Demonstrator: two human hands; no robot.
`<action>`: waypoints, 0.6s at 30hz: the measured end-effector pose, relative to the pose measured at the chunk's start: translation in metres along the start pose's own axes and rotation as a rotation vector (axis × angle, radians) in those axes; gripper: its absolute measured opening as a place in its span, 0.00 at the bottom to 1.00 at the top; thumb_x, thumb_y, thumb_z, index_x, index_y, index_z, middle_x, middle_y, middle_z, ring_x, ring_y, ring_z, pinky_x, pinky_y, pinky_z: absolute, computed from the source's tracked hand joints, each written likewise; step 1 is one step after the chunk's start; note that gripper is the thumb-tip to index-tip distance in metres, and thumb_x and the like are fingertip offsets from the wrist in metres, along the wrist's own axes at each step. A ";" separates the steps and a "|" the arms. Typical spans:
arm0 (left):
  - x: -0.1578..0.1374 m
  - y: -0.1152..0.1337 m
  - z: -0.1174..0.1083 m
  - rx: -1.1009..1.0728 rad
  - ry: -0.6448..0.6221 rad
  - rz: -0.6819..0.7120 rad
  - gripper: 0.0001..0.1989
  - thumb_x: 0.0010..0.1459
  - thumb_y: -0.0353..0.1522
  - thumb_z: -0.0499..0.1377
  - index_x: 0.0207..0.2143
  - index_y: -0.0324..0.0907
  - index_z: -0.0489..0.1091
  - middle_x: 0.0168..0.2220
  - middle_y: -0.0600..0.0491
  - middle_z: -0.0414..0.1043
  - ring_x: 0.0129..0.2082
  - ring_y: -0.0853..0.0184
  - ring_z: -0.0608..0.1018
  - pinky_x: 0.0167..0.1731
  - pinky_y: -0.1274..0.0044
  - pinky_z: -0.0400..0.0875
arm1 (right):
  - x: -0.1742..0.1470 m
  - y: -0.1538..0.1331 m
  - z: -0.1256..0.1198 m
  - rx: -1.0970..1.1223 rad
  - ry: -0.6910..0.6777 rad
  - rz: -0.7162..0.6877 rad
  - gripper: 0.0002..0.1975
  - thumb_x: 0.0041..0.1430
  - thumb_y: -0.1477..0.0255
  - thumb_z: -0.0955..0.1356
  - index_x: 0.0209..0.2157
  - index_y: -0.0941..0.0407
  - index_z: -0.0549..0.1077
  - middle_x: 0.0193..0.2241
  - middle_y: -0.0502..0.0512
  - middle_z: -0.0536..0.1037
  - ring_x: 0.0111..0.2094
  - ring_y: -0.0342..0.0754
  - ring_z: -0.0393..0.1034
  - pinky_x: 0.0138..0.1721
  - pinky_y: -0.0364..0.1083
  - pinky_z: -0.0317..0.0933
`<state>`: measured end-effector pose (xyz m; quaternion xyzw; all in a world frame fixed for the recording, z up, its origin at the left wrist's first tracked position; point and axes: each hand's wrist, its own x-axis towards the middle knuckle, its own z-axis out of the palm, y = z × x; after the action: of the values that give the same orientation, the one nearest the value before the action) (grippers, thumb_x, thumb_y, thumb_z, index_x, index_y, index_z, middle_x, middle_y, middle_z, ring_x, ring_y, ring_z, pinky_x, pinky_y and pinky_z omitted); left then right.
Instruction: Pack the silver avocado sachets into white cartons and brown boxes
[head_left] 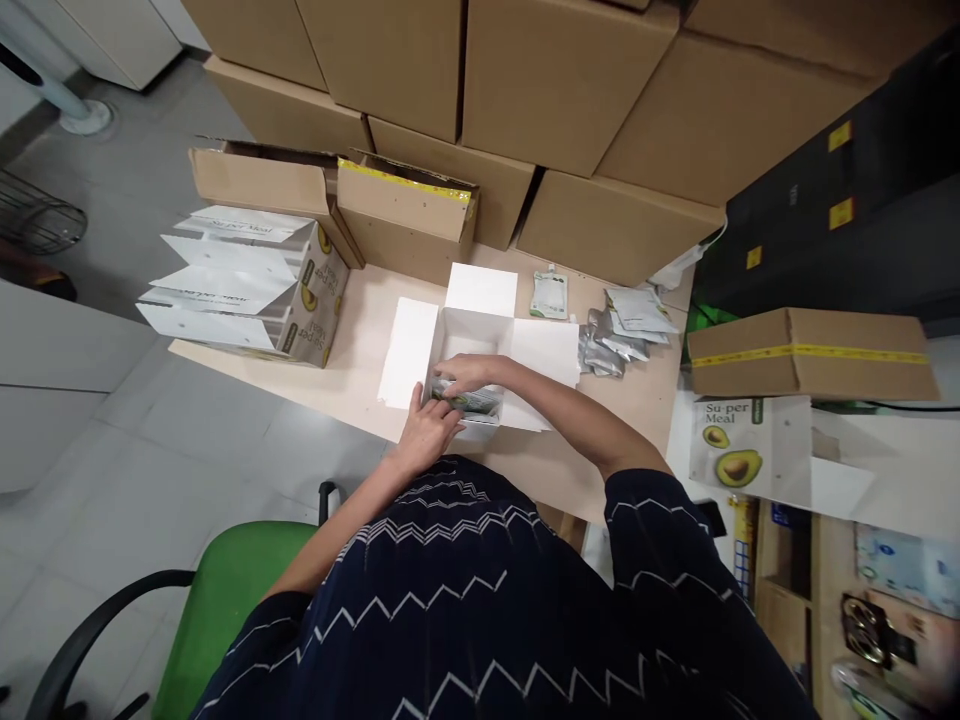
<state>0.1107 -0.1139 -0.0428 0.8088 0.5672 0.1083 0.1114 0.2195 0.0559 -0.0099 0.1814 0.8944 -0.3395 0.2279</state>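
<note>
A white open-topped box (480,432) stands near the table's front edge, its flaps folded outward. Inside, along the near wall, lie printed pouches (480,400); their number is hard to tell. My right hand (469,372) reaches into the box from above, its fingers curled down at a pouch, fingertips partly hidden. At the near left corner, my left hand (429,432) holds the box, with its thumb raised along the left side and its fingers over the front wall.
Folded printed cartons (315,300) stand at the left, before open brown boxes (405,220). Beyond the right flap lie several silver pouches (604,345) and one single pouch (550,294). Brown cartons (562,80) are stacked behind. A green chair (232,590) is at lower left.
</note>
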 end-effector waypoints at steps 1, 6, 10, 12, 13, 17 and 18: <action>0.000 0.000 0.000 0.002 0.003 0.001 0.10 0.66 0.35 0.56 0.43 0.45 0.76 0.36 0.50 0.76 0.39 0.60 0.77 0.65 0.47 0.48 | -0.002 0.003 0.004 0.032 0.019 0.014 0.29 0.57 0.67 0.71 0.58 0.63 0.68 0.49 0.67 0.77 0.45 0.55 0.72 0.39 0.44 0.59; 0.000 -0.002 0.005 0.048 0.006 0.011 0.11 0.66 0.36 0.55 0.42 0.44 0.76 0.35 0.50 0.76 0.39 0.60 0.77 0.65 0.48 0.49 | -0.008 0.009 0.019 0.047 -0.094 0.009 0.17 0.59 0.76 0.67 0.51 0.60 0.75 0.47 0.63 0.79 0.42 0.51 0.71 0.39 0.44 0.59; 0.000 -0.002 0.009 0.053 0.025 0.009 0.12 0.67 0.37 0.53 0.42 0.44 0.75 0.36 0.49 0.76 0.39 0.60 0.78 0.64 0.48 0.50 | -0.003 0.008 0.018 -0.013 -0.219 -0.041 0.13 0.59 0.78 0.66 0.44 0.60 0.78 0.40 0.59 0.80 0.35 0.47 0.69 0.35 0.43 0.57; 0.001 -0.001 0.008 0.055 0.045 -0.012 0.12 0.66 0.38 0.55 0.44 0.43 0.74 0.39 0.47 0.76 0.41 0.58 0.77 0.63 0.50 0.53 | 0.002 0.007 0.018 -0.062 -0.271 -0.024 0.12 0.58 0.79 0.65 0.42 0.61 0.78 0.37 0.57 0.80 0.32 0.46 0.67 0.33 0.43 0.57; 0.001 0.000 0.008 0.058 0.061 -0.030 0.13 0.65 0.38 0.56 0.46 0.43 0.74 0.42 0.44 0.76 0.44 0.56 0.77 0.62 0.50 0.55 | 0.004 0.007 0.019 -0.086 -0.291 -0.011 0.12 0.58 0.79 0.65 0.40 0.62 0.79 0.35 0.58 0.80 0.31 0.46 0.66 0.33 0.43 0.57; 0.003 0.001 0.004 0.060 0.104 -0.075 0.23 0.61 0.38 0.61 0.57 0.39 0.67 0.57 0.35 0.68 0.59 0.47 0.69 0.62 0.51 0.57 | 0.008 0.009 0.028 -0.092 -0.273 -0.024 0.13 0.59 0.81 0.63 0.38 0.66 0.79 0.35 0.59 0.79 0.32 0.46 0.67 0.36 0.43 0.58; 0.003 0.001 0.004 0.057 0.097 -0.071 0.25 0.61 0.38 0.60 0.59 0.39 0.65 0.60 0.35 0.67 0.62 0.46 0.67 0.62 0.50 0.55 | 0.007 0.010 0.030 -0.054 -0.247 -0.035 0.13 0.59 0.82 0.63 0.39 0.66 0.79 0.37 0.59 0.79 0.33 0.45 0.67 0.37 0.42 0.59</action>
<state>0.1141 -0.1114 -0.0462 0.7848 0.6031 0.1273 0.0645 0.2269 0.0433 -0.0394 0.1161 0.8714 -0.3388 0.3352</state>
